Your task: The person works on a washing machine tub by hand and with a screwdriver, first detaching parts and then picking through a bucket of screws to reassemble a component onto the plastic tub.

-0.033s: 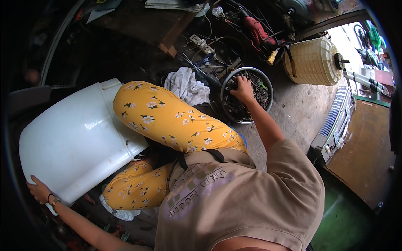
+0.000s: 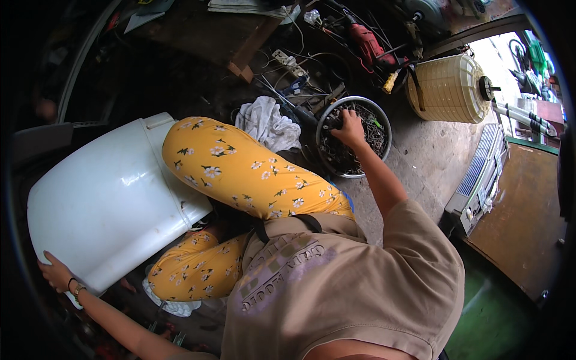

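Note:
A large glossy white curved casing [image 2: 102,201] lies at the left, against my bent knee. At its near left corner my left hand [image 2: 56,273] grips the edge, the fingers partly hidden at the rim. To the front right stands a round metal bowl [image 2: 389,138] filled with dark screws [image 2: 373,133] and similar small hardware. My right hand [image 2: 350,129] reaches into the bowl with fingers bent and drawn together among the pieces. What lies between those fingertips is hidden.
A crumpled white cloth [image 2: 268,124] lies beside the bowl. Beyond are a power strip [image 2: 289,62], cables and a red power drill [image 2: 367,42]. A cream ribbed drum [image 2: 447,89] stands right of the bowl, with a grilled grey panel [image 2: 478,174] nearer me.

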The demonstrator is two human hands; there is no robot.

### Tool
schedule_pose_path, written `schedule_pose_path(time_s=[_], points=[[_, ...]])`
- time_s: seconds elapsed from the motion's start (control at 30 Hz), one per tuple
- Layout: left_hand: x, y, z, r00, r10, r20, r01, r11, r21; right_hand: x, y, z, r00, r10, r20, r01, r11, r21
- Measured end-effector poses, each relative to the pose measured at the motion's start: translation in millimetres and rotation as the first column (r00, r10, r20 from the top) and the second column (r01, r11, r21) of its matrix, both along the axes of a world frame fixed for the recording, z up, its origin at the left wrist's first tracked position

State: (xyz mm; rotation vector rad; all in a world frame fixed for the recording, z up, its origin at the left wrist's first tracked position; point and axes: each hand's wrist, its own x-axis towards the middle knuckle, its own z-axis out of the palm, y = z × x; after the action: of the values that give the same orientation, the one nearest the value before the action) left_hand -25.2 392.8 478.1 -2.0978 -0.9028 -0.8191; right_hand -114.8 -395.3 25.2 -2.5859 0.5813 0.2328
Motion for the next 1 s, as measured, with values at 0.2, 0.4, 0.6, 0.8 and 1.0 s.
schedule_pose_path(time_s=[0.2,0.4,0.6,0.8,1.0], points=[[-1,-5,0,1.0,-0.012,0.005,0.012,0.999,-0.035,-32,-47,29,0.994,-0.032,0.107,0.027,0.999,0.048],[0,10,-1,0.999,0.034,-0.003,-0.034,0.998,-0.061,-74,-98,-15,0.999,-0.031,0.043,0.024,0.99,0.142],[-2,15,-1,0.999,0.037,0.004,-0.037,0.999,-0.028,-79,-105,-36,0.981,-0.173,0.089,0.124,0.91,0.395],[-6,10,-1,1.0,0.02,0.013,-0.019,0.998,-0.056,-58,-91,-13,0.907,-0.29,0.306,0.316,0.948,-0.038],[-9,18,0,0.999,0.051,0.011,-0.05,0.997,-0.061,-20,-71,-4,0.958,0.027,0.287,0.048,0.967,-0.25]])
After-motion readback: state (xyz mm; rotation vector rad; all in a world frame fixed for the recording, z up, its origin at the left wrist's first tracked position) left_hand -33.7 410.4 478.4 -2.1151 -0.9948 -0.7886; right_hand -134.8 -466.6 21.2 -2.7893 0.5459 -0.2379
